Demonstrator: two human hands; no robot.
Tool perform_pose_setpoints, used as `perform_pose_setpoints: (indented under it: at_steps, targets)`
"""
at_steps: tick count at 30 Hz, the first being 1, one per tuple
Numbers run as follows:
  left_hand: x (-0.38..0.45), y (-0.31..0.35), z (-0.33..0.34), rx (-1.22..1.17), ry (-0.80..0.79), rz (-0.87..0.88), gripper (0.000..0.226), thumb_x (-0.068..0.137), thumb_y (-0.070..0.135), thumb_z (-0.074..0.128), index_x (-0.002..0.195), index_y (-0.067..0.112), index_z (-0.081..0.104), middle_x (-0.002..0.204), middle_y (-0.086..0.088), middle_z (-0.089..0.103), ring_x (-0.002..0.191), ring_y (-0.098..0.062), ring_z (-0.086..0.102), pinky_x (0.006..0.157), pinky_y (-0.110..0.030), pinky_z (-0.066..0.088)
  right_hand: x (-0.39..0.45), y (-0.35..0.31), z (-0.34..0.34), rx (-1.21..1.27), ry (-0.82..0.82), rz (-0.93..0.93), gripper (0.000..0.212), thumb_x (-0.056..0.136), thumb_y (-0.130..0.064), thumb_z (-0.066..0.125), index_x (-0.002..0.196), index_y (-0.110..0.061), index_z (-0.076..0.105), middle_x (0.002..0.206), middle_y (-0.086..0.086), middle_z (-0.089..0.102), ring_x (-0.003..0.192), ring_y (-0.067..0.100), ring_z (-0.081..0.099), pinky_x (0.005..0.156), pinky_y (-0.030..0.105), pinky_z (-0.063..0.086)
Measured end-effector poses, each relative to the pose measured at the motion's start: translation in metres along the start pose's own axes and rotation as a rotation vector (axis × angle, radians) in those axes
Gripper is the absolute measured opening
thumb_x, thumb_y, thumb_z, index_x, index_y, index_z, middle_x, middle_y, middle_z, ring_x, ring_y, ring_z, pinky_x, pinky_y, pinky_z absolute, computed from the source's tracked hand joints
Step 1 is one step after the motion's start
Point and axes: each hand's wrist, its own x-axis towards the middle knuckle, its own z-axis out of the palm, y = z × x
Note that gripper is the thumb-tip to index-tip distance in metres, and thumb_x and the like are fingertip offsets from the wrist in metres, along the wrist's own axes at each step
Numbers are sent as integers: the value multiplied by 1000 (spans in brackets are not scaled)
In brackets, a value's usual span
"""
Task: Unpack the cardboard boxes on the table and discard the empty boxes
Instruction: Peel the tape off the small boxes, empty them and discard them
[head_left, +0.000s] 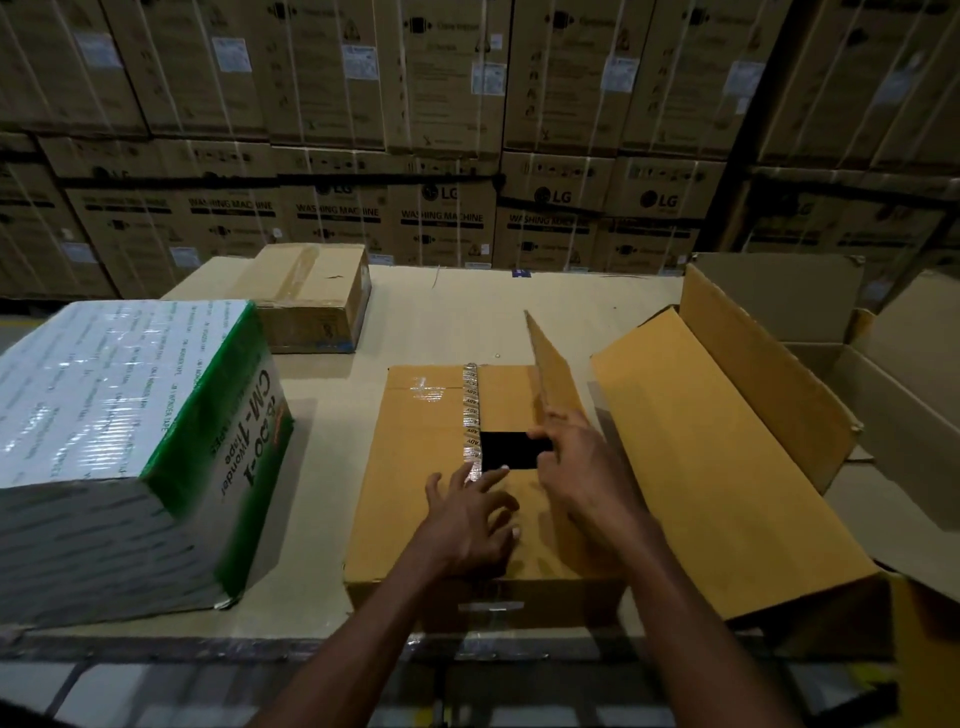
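A brown cardboard box (415, 467) lies in front of me on the table (322, 426), taped along its top seam. Its right top flap (556, 364) stands raised. My left hand (472, 514) rests with spread fingers on the box top near the tape. My right hand (576, 457) lies on the top beside the raised flap, its fingers at a black rectangle (511, 451). A second brown box (727, 467) sits to the right with its flaps open. A sealed smaller box (311, 296) stands at the back left.
A white and green plastic-wrapped carton (119, 447) sits at the left. Open empty boxes (893, 395) stand at the far right off the table. Stacked washing machine cartons (441, 156) fill the wall behind.
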Motion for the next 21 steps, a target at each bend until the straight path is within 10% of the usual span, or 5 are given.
perform_pose_setpoints:
  at_steps: [7, 16, 21]
  targets:
    - [9, 3, -27, 162, -182, 27, 34, 96, 36, 56, 128, 34, 64, 162, 4, 33, 152, -32, 13, 115, -70, 2, -6, 37, -69, -184, 198, 218, 47, 94, -4, 57, 139, -20, 63, 158, -5, 39, 122, 23, 57, 90, 37, 47]
    - [-24, -8, -119, 89, 165, -124, 30, 93, 31, 54, 120, 33, 68, 129, 10, 61, 109, -15, 58, 101, -43, 37, -10, 73, -61, -534, 158, 457, 21, 92, -32, 63, 109, -20, 70, 157, 5, 33, 148, 35, 16, 113, 55, 22]
    - [-47, -47, -144, 206, 280, -367, 39, 94, 58, 49, 115, 32, 69, 129, 5, 61, 109, -25, 61, 93, -45, 49, -8, 80, -37, -565, 156, 476, 45, 93, -52, 60, 123, -19, 68, 169, 12, 9, 154, 36, -2, 118, 55, 14]
